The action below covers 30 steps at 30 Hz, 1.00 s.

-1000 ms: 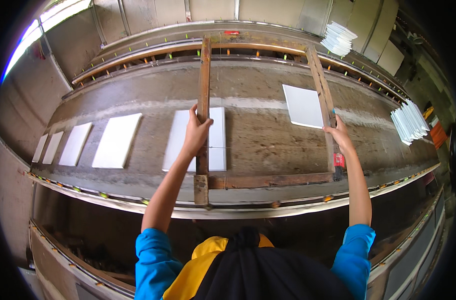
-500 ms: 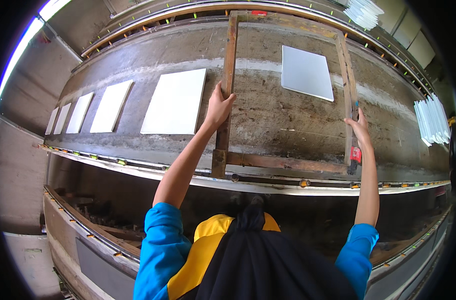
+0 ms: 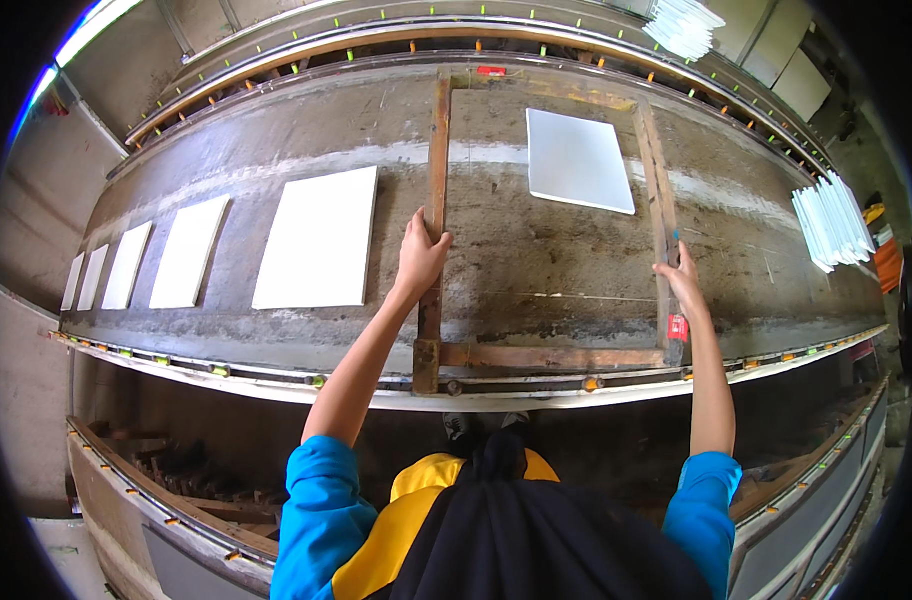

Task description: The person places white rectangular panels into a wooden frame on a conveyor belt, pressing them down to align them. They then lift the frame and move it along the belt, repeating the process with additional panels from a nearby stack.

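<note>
The left hand is clamped on the left rail of a rectangular wooden frame, thumb on the inner side and fingers along the outer. The right hand grips the right rail the same way, its thumb reaching inward. The frame lies between and beyond the hands, over a long stained worktable; whether its rails rest on the top or sit just above it, I cannot tell.

Ahead of the right hand and to its left, a white panel lies inside the frame's outline. A larger white panel lies just left of the left hand, and a stack of white panels well to the right of the right hand. A red patch sits just below the right hand.

The frame looks stiff and fairly weighty, its worn wood unlikely to slip. Both holds fall nearer than mid-rail, so the far end would probably feel heavy; gripping farther out should balance it better. The panels look light and smooth, best held by opposite edges to spare their faces.
</note>
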Tool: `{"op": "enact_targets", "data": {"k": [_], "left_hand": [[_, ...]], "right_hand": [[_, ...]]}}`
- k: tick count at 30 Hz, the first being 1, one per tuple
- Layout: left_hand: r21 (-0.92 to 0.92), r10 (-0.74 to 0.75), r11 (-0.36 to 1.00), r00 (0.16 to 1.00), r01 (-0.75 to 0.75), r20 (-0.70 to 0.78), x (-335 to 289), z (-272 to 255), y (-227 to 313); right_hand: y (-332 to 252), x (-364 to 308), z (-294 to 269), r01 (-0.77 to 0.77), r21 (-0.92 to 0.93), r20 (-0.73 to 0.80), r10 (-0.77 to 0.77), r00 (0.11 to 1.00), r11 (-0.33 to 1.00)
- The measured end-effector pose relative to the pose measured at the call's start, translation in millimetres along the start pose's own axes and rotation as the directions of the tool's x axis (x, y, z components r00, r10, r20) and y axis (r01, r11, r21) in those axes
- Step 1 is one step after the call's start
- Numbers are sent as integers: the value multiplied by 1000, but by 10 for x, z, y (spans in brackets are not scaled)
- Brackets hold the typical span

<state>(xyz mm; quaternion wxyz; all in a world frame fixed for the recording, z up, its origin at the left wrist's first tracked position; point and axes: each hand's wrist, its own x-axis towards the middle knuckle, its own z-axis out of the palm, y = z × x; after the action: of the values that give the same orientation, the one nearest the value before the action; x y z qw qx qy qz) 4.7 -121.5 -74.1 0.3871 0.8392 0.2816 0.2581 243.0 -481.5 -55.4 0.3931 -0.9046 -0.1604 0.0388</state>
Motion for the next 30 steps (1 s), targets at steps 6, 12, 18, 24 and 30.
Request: {"op": "enact_targets", "data": {"k": [6,12,18,24,30], "left_hand": [[75,-19,997,1000,18,3,53,112,16],[110,-45,993,999,46,-15,-11,160,31],[114,-106,987,993,112,-57,-65,114,127],[131,-156,978,986,161,-51,-144,51,140],[131,-109,985,993,114,-49,-205,99,258]], "right_hand": [[71,52,35,-37,59,74,33,997,998],[45,46,48,-108,112,104,97,990,988],[41,106,89,-66,266,152,26,988,962],[70,138,93,-55,223,172,16,985,973],[397,198,147,-10,246,152,-28,988,969]]}}
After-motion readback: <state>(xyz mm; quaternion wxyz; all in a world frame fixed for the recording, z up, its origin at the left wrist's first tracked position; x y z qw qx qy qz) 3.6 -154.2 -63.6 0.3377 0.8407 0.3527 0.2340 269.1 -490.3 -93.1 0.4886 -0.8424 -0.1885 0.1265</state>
